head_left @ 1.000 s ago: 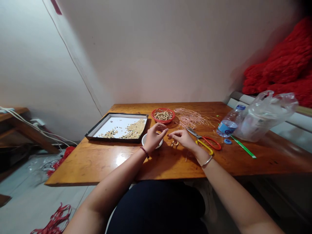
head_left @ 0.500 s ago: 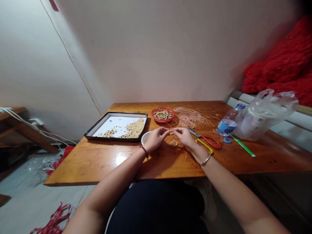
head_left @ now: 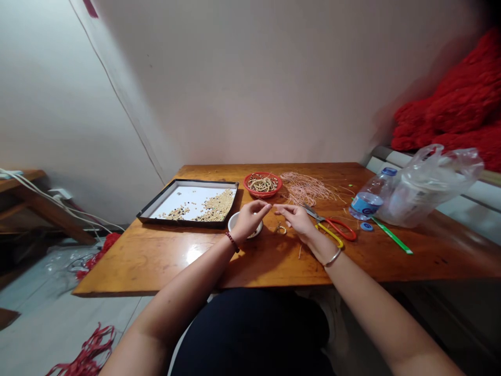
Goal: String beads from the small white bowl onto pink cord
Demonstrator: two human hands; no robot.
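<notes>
My left hand (head_left: pixel 249 219) pinches a thin cord, thumb against forefinger, over a white bowl (head_left: pixel 255 233) that it partly hides. Across a small gap, my right hand (head_left: pixel 296 219) is also closed in a pinch on the cord, which is barely visible between the fingertips. Just below, between the hands, is a small loop of pale beads (head_left: pixel 282 230); whether it hangs or rests on the table I cannot tell. Scissors (head_left: pixel 336 230) with one red and one yellow handle lie right beside my right hand.
A black-rimmed tray (head_left: pixel 188 224) of loose beads sits left. Behind the hands are a red basket (head_left: pixel 263 194) of beaded strings and a heap of pink cords (head_left: pixel 309 188). A water bottle (head_left: pixel 368 201), blue cap (head_left: pixel 367 226), green strip (head_left: pixel 393 237) and plastic bag (head_left: pixel 418 193) stand right.
My hands have moved apart, opening a small gap between fingertips that were together. More of the white bowl shows beside my left hand.
</notes>
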